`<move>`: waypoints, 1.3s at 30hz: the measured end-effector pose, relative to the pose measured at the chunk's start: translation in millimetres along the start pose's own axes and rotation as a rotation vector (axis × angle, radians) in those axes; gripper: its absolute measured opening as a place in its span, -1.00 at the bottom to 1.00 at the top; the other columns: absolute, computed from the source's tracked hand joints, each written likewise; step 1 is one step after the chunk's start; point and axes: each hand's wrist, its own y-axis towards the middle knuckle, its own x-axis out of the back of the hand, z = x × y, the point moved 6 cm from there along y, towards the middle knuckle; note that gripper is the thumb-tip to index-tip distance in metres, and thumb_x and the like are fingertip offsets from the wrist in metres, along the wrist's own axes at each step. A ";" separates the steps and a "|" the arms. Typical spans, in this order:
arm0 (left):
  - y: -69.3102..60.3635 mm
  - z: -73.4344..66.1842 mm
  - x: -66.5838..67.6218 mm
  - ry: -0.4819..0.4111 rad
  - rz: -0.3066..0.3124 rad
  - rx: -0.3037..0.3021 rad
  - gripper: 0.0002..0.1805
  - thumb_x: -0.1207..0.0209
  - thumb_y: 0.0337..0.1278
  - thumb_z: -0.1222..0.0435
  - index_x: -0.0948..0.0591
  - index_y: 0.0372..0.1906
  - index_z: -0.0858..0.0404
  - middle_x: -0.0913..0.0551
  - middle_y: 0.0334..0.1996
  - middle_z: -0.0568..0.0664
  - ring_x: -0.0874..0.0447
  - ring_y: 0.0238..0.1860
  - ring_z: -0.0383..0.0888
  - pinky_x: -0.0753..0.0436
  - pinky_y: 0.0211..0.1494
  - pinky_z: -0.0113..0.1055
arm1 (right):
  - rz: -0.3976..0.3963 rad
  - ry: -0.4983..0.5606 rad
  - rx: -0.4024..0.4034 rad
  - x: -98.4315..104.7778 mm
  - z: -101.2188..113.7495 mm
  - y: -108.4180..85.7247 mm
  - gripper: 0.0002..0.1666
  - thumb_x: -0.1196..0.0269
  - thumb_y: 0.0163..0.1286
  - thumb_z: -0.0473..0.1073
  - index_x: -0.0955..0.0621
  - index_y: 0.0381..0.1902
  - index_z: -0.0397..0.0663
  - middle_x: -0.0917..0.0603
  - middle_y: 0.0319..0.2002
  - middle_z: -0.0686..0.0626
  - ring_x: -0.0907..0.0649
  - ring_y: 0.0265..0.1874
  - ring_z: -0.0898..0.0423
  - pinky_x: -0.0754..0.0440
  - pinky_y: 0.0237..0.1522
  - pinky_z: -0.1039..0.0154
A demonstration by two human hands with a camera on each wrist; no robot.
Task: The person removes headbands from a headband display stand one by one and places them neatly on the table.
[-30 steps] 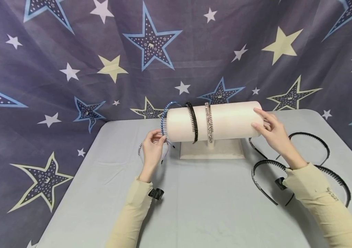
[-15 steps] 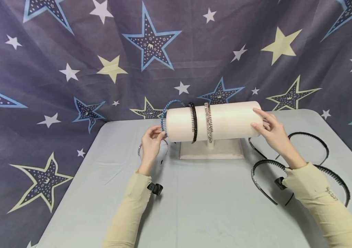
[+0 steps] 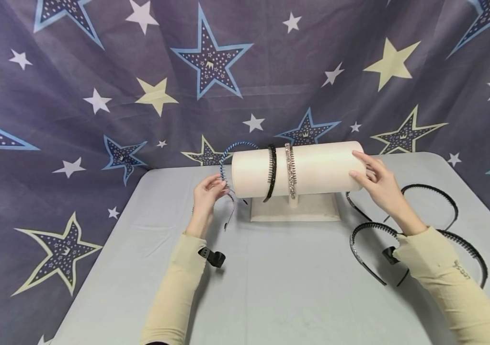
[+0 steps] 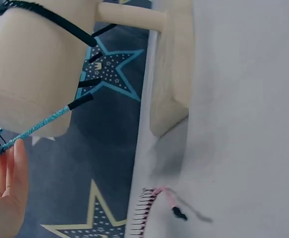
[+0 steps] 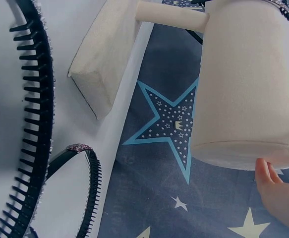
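At the left end of the cream cylinder stand [image 3: 326, 165], the left hand [image 3: 207, 194] pinches a blue headband [image 3: 239, 143]. In the left wrist view, fingers and thumb of the left hand [image 4: 5, 191] grip the blue band [image 4: 45, 122], its dark tip beside the cylinder [image 4: 30, 64]. A black headband [image 3: 272, 172] and a silver glittery one [image 3: 290, 170] sit around the cylinder. The right hand [image 3: 384, 189] rests on the cylinder's right end with fingers and thumb spread; the right wrist view shows its fingertips touching the end face.
Several black headbands, one of them nearest the front [image 3: 374, 225], lie on the grey table [image 3: 296, 287] at the right. Under the left hand lies a headband with a pinkish end [image 3: 232, 207]. A star-patterned cloth [image 3: 119, 120] hangs behind.
The left hand has moved slightly left and up, with the blue headband shifting along. The black headband on the cylinder has tilted and shifted a little right. The right hand has stayed put.
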 end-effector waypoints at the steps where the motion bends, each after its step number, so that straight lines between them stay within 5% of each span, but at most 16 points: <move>1: 0.6 2.1 1.0 -0.022 0.003 0.023 -0.63 -0.07 -0.01 0.60 -0.42 -0.01 0.52 -0.54 -0.49 -0.06 -0.59 -0.50 -0.25 -0.68 -0.21 -0.37 | 0.000 -0.004 -0.002 0.1 -0.6 0.0 -0.43 -0.12 0.20 -0.43 -0.32 0.20 -0.27 -0.30 -0.17 0.05 -0.48 -0.21 0.46 -0.50 -0.29 0.71; 7: 1.1 10.3 5.7 -0.080 0.001 0.098 -0.62 -0.05 -0.01 0.61 -0.40 0.01 0.52 -0.55 -0.52 -0.10 -0.57 -0.50 -0.27 -0.66 -0.13 -0.30 | 0.001 -0.025 -0.007 0.0 1.1 -1.4 -0.43 -0.14 0.21 -0.38 -0.33 0.21 -0.19 -0.31 -0.13 0.06 -0.48 -0.20 0.44 -0.50 -0.33 0.70; 19: -2.6 26.1 17.7 -0.126 -0.030 0.214 -0.59 -0.01 0.05 0.59 -0.37 0.07 0.48 -0.55 -0.51 -0.10 -0.57 -0.45 -0.24 -0.67 -0.16 -0.37 | 0.009 -0.041 -0.009 -3.4 28.2 -5.4 -0.46 -0.10 0.21 -0.43 -0.31 0.18 -0.34 -0.30 -0.16 0.03 -0.42 -0.32 0.40 -0.42 -0.48 0.69; 31: -6.9 30.0 38.9 -0.129 -0.060 0.238 -0.72 -0.01 0.03 0.61 -0.43 -0.10 0.39 -0.52 -0.49 -0.06 -0.61 -0.41 -0.21 -0.55 0.06 -0.17 | 0.009 -0.028 -0.013 -3.2 27.4 -4.9 -0.45 -0.10 0.21 -0.43 -0.31 0.18 -0.34 -0.30 -0.18 0.03 -0.46 -0.26 0.45 -0.45 -0.44 0.70; 39: -10.6 23.5 50.8 -0.141 -0.070 0.223 -0.63 0.00 0.05 0.61 -0.37 0.03 0.47 -0.55 -0.52 -0.08 -0.60 -0.48 -0.23 -0.66 -0.13 -0.34 | 0.000 -0.020 0.003 -2.4 27.4 -5.1 -0.46 -0.10 0.20 -0.45 -0.31 0.17 -0.37 -0.29 -0.20 0.04 -0.45 -0.28 0.44 -0.44 -0.44 0.71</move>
